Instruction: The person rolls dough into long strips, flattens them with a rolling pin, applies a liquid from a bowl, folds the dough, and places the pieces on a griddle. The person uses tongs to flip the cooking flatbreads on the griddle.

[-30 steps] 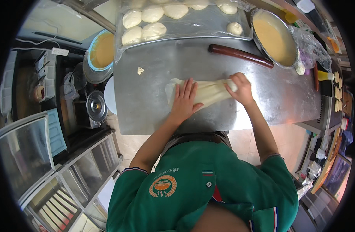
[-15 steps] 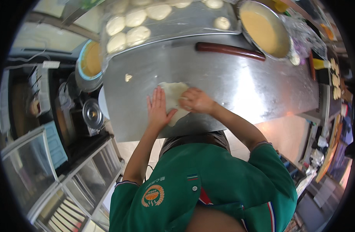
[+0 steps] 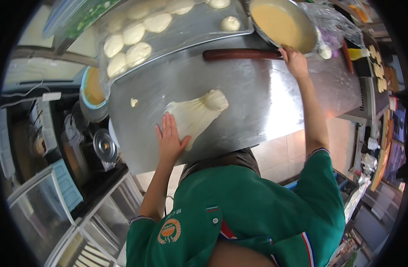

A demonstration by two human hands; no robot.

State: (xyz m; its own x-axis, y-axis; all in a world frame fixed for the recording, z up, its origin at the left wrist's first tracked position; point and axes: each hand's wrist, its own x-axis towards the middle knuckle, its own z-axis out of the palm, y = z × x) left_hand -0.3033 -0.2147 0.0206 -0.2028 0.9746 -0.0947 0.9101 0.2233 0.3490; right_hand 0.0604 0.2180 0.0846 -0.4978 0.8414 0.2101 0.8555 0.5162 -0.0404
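Note:
A piece of dough (image 3: 193, 120) lies stretched thin on the steel worktop (image 3: 248, 120), with a thick gathered lump at its upper right end. My left hand (image 3: 169, 141) rests flat on the sheet's left side, fingers stretched out. Across the table, my right hand (image 3: 295, 62) closes round the right end of a dark red-brown rolling pin (image 3: 239, 54). That hand is right at the near rim of a metal bowl (image 3: 314, 44) of yellowish batter (image 3: 277, 24). Its fingers partly cover the pin's end.
A tray (image 3: 190, 41) with several pale dough balls (image 3: 138, 53) stands at the far left. A small dough scrap (image 3: 133, 102) lies left of the sheet. Beyond the left edge stands a blue-rimmed bucket (image 3: 84, 91); a yellow-capped bottle (image 3: 358, 54) is at far right.
My right hand has left the dough and moved far right to the rolling pin, whose right end has shifted. The dough's right end is now a raised lump. My left hand stays on the sheet.

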